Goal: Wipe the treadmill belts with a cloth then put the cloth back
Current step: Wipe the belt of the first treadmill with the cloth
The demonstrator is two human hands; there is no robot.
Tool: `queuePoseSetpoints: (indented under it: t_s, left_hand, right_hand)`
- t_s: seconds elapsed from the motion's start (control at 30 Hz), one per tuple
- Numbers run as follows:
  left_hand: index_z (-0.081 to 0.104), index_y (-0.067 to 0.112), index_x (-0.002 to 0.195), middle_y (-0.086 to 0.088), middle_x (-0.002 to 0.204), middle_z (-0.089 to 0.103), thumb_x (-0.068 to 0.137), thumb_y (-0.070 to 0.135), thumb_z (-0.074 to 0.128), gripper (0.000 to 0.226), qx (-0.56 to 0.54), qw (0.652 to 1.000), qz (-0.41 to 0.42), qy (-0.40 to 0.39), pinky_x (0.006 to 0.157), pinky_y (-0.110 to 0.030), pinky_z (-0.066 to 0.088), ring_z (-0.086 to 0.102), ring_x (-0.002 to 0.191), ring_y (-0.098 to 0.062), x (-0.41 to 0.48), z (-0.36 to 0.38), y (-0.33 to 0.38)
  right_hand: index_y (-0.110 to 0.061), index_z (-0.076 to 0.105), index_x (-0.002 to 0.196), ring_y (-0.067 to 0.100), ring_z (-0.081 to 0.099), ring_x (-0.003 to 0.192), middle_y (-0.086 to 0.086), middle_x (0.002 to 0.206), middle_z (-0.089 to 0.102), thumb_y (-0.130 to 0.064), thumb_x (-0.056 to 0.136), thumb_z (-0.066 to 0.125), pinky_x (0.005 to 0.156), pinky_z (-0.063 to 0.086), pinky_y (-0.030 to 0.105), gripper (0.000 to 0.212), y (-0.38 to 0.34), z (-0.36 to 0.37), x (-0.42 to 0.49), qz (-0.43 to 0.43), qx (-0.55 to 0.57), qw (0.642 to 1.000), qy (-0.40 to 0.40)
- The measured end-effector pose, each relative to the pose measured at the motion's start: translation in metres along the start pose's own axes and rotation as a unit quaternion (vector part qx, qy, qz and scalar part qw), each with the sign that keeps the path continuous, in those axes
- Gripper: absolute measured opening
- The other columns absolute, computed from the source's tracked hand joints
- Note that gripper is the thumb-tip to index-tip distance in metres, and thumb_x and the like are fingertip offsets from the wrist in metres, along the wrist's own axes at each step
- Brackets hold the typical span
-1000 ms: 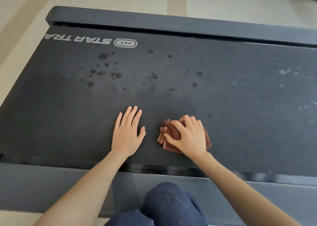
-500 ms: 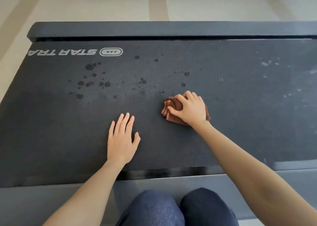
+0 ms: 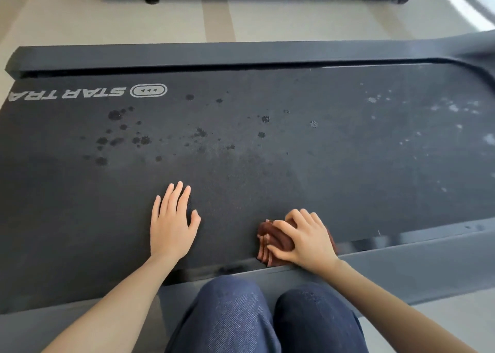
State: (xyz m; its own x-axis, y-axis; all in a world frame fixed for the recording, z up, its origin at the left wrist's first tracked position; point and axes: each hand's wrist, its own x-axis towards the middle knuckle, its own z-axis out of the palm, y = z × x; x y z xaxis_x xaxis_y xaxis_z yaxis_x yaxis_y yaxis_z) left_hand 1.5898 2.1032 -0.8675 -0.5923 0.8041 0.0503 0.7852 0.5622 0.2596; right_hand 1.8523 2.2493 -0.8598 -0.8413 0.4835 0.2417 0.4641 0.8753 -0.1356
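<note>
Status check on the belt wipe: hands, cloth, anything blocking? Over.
Left hand flat on the belt. Right hand grips the brown cloth at the belt's near edge. Dark spots farther out, left; nothing in the way.

Left hand (image 3: 171, 226) is just lying flat, palm down, fingers straight and close together with the thumb stuck out sideways. Right hand (image 3: 305, 238) has its fingers curled over a bunched-up cloth (image 3: 273, 241). Both forearms (image 3: 128, 293) are bare and reach forward either side of the knees (image 3: 233, 307).
</note>
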Motion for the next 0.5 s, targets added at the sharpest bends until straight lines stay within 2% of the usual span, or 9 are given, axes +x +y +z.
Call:
queuePoseSetpoints:
  t_s: [0.07, 0.1, 0.2, 0.27, 0.33, 0.4, 0.5]
  left_hand:
    - [0.043, 0.008, 0.138, -0.009, 0.148, 0.037, 0.087, 0.020, 0.059, 0.055, -0.007, 1.000, 0.004, 0.008, 0.114, -0.048, 0.021, 0.026, 0.140, -0.024, -0.001, 0.001, -0.001]
    - [0.044, 0.008, 0.138, -0.009, 0.148, 0.038, 0.086, 0.020, 0.059, 0.055, -0.009, 1.000, 0.009, 0.012, 0.114, -0.048, 0.022, 0.027, 0.140, -0.024, 0.000, 0.001, -0.001]
    - [0.044, 0.008, 0.138, -0.009, 0.148, 0.038, 0.086, 0.020, 0.060, 0.056, -0.012, 1.000, 0.009, 0.006, 0.114, -0.048, 0.021, 0.027, 0.140, -0.024, 0.001, 0.002, -0.001]
    - [0.043, 0.008, 0.138, -0.009, 0.148, 0.037, 0.086, 0.020, 0.060, 0.056, -0.010, 1.000, 0.009, 0.008, 0.114, -0.047, 0.020, 0.026, 0.140, -0.024, 0.000, 0.002, -0.001]
    - [0.043, 0.008, 0.138, -0.009, 0.148, 0.037, 0.086, 0.020, 0.060, 0.056, -0.013, 1.000, 0.006, 0.008, 0.115, -0.047, 0.019, 0.025, 0.141, -0.023, 0.001, 0.002, -0.001]
    - [0.044, 0.008, 0.138, -0.009, 0.148, 0.037, 0.086, 0.019, 0.061, 0.056, -0.010, 1.000, 0.009, 0.010, 0.115, -0.046, 0.019, 0.025, 0.141, -0.024, 0.002, 0.002, -0.001]
    - [0.044, 0.007, 0.137, -0.010, 0.148, 0.037, 0.085, 0.018, 0.062, 0.056, -0.007, 1.000, 0.012, 0.014, 0.114, -0.046, 0.018, 0.026, 0.140, -0.024, 0.002, 0.004, -0.001]
  right_hand:
    - [-0.029, 0.066, 0.100, 0.023, 0.051, 0.072, 0.000, 0.083, 0.054, -0.062, 0.077, 0.058, 0.062, 0.038, 0.033, 0.041, 0.016, -0.004, 0.002, 0.005, -0.012, 1.000, 0.000]
    - [-0.028, 0.067, 0.098, 0.024, 0.053, 0.072, 0.000, 0.082, 0.054, -0.061, 0.076, 0.058, 0.062, 0.039, 0.033, 0.040, 0.026, -0.007, 0.006, 0.037, -0.024, 0.999, 0.006]
    - [-0.027, 0.067, 0.097, 0.030, 0.056, 0.081, 0.004, 0.085, 0.057, -0.058, 0.075, 0.064, 0.067, 0.042, 0.037, 0.038, 0.064, -0.018, 0.013, 0.208, -0.058, 0.976, 0.019]
    - [-0.026, 0.065, 0.101, 0.034, 0.054, 0.092, 0.008, 0.093, 0.058, -0.057, 0.077, 0.065, 0.074, 0.040, 0.041, 0.040, 0.092, -0.027, 0.013, 0.336, -0.062, 0.940, 0.018]
    - [-0.025, 0.061, 0.108, 0.035, 0.049, 0.100, 0.011, 0.102, 0.055, -0.061, 0.080, 0.057, 0.080, 0.037, 0.044, 0.045, 0.107, -0.032, 0.012, 0.429, -0.062, 0.901, -0.001]
    - [-0.026, 0.058, 0.112, 0.036, 0.047, 0.102, 0.012, 0.106, 0.052, -0.062, 0.082, 0.053, 0.083, 0.037, 0.046, 0.047, 0.109, -0.033, 0.011, 0.449, -0.059, 0.891, -0.022]
    - [-0.027, 0.056, 0.114, 0.035, 0.048, 0.100, 0.011, 0.106, 0.049, -0.061, 0.083, 0.052, 0.081, 0.038, 0.045, 0.047, 0.092, -0.031, 0.015, 0.397, -0.053, 0.915, -0.046]
